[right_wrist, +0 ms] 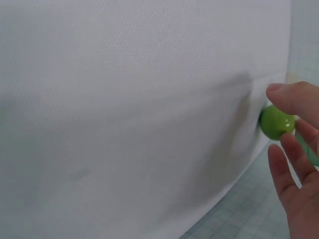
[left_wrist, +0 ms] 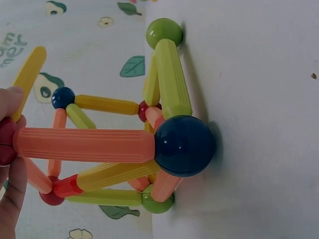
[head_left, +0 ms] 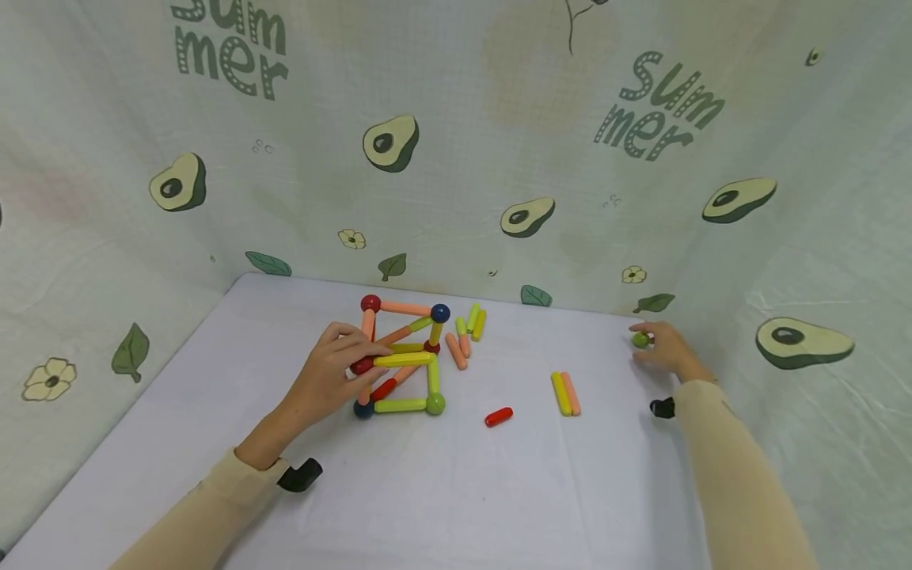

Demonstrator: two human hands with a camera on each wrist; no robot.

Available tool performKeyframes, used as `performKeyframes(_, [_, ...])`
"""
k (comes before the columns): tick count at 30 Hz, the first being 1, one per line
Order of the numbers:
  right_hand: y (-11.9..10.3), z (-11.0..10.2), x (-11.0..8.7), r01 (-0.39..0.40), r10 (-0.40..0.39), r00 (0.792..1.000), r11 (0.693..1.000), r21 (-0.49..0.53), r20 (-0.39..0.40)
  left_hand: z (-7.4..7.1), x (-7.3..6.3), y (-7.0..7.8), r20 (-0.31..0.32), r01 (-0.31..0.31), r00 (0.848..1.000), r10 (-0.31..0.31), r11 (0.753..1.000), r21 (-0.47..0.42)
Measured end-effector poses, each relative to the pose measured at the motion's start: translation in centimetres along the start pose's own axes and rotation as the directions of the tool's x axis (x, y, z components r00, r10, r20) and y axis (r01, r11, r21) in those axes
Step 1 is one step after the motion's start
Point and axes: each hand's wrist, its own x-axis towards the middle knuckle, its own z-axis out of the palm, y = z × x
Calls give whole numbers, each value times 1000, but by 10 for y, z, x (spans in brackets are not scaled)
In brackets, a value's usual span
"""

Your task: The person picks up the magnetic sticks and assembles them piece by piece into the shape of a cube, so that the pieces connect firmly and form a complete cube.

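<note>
A frame of magnetic building sticks and balls stands left of the middle. My left hand pinches a red ball at its upper near corner. From that ball a yellow stick points right, and a salmon stick runs down to a dark blue ball on the table. At the far right, my right hand is around a lone green ball. Its thumb lies over the ball's upper side and fingertips are at its lower side, the fingers spread.
A red stick lies near the middle. Right of it, a yellow stick and a salmon stick lie side by side. Several more sticks lie just right of the frame. A printed cloth hangs behind the table.
</note>
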Motion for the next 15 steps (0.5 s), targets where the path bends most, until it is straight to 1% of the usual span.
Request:
performKeyframes(5, [0,1,-1,-23,23,1000,1000,11,1,1,0,-1,-1,-1,1000,1,1000,0])
performKeyframes(10, [-1,0,-1,-17,17,999,1000,12,37,1,0,-1,-4,2,1000,-2,1000,3])
performKeyframes(15, [0,4,0,-23,21,998,1000,22,52,1,0,-1,-1,4,1000,-4,1000,1])
